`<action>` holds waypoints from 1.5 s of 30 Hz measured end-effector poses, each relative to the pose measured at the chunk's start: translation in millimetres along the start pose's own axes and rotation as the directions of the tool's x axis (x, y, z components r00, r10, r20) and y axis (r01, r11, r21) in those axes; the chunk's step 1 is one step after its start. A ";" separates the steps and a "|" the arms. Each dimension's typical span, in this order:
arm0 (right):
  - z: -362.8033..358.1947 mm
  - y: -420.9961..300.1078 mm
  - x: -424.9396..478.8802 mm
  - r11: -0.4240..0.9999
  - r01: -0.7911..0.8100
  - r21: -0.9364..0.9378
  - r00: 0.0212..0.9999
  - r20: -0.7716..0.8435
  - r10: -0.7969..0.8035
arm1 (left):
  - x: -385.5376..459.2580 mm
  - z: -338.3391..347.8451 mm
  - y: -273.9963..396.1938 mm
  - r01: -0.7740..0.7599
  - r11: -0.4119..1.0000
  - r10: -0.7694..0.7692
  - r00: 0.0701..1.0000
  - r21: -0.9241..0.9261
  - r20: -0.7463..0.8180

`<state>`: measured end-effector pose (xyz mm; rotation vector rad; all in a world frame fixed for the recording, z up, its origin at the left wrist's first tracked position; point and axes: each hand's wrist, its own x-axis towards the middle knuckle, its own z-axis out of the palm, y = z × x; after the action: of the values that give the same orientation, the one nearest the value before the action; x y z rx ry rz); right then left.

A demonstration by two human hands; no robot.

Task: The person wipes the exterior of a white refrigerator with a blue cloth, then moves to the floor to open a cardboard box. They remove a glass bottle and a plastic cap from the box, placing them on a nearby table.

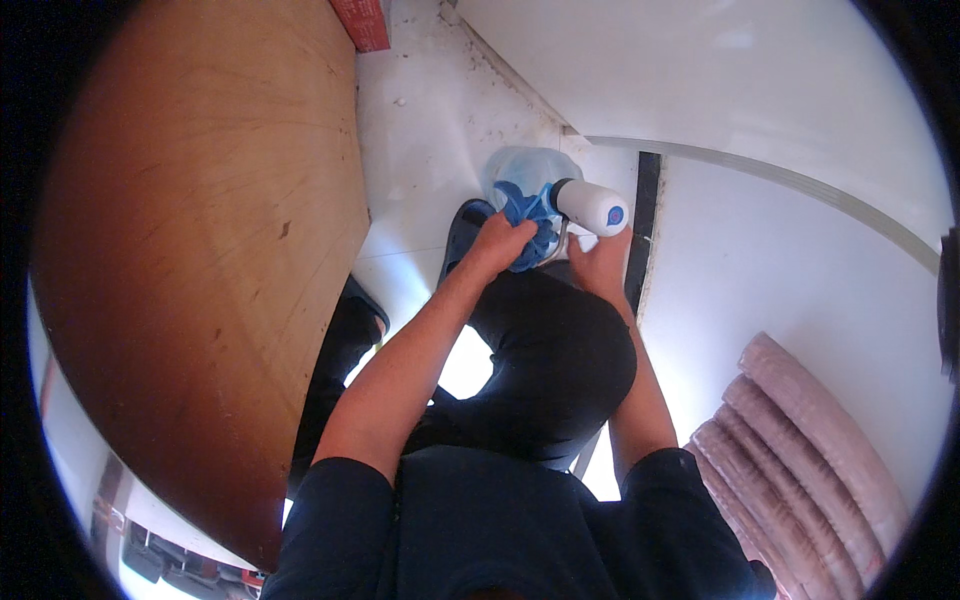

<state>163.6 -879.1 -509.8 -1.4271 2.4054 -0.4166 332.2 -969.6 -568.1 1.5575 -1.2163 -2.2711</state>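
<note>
My left hand [508,238] grips a bunched blue cloth [534,244] in front of my knee. To its right, my right hand [601,259] is under a white cylindrical pump head [592,206] with a black collar, a round blue mark and a bent metal spout [559,244]. Its fingers are partly hidden by the pump, so its hold cannot be told. A clear bluish plastic water jug [532,169] stands on the floor just beyond the cloth and the pump.
A large brown wooden panel [210,225] rises at left. A white panel [712,67] with a grey edge strip fills the upper right. Brownish rolled padding [802,457] lies at lower right. A red box [365,26] is at the top. My dark sandal [459,232] is beside the jug.
</note>
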 end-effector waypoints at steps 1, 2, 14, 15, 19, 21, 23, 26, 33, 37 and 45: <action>-15.0 -1.7 2.5 0.992 -0.052 0.116 0.999 -0.010 0.054 | -1.2 -0.6 -0.7 0.004 1.000 -0.004 1.000 0.026 -0.007; -27.2 -5.0 3.7 0.967 -0.103 0.231 0.994 -0.013 0.109 | 0.5 -2.2 -0.1 0.022 0.999 -0.022 1.000 0.040 -0.004; -77.5 -72.0 32.4 0.977 0.062 0.202 0.991 0.103 -0.084 | 16.8 1.1 -14.9 -0.136 0.983 0.134 0.991 0.122 0.027; -77.7 -71.5 30.8 0.978 0.058 0.199 0.993 0.090 -0.077 | 18.3 3.6 -13.7 -0.127 0.981 0.122 0.992 0.150 0.044; -83.3 -70.5 31.5 0.997 -0.017 0.080 0.995 0.096 0.010 | 32.5 25.0 -30.5 -0.248 0.967 0.236 0.960 0.062 0.153; -93.6 -48.5 28.3 0.999 -0.039 -0.030 0.998 0.045 0.040 | 32.2 43.2 -14.7 -0.217 0.975 0.193 0.942 0.057 0.275; -109.2 -16.1 23.0 0.990 -0.107 -0.090 0.994 -0.009 0.107 | 21.8 66.1 11.3 -0.124 0.991 0.095 0.912 0.047 0.398; -131.1 4.7 24.5 0.958 -0.240 -0.155 0.971 -0.052 0.235 | 32.9 100.8 17.6 -0.134 0.990 0.093 0.857 0.045 0.507; -147.4 50.6 22.5 0.893 -0.361 -0.269 0.932 -0.116 0.342 | 48.6 157.6 19.8 -0.281 0.941 0.129 0.811 0.187 0.570; -132.5 59.8 10.1 0.878 -0.419 -0.230 0.908 -0.111 0.404 | 54.5 150.0 2.5 -0.316 0.901 0.112 0.831 0.296 0.545; -123.9 101.9 -2.8 0.884 -0.423 -0.199 0.906 -0.116 0.407 | 4.6 65.7 15.1 -0.261 0.920 0.252 0.965 0.292 0.068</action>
<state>33.7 -818.7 -437.7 -0.9346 2.7914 -0.0964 270.7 -946.6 -551.9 1.3525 -1.7281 -2.0215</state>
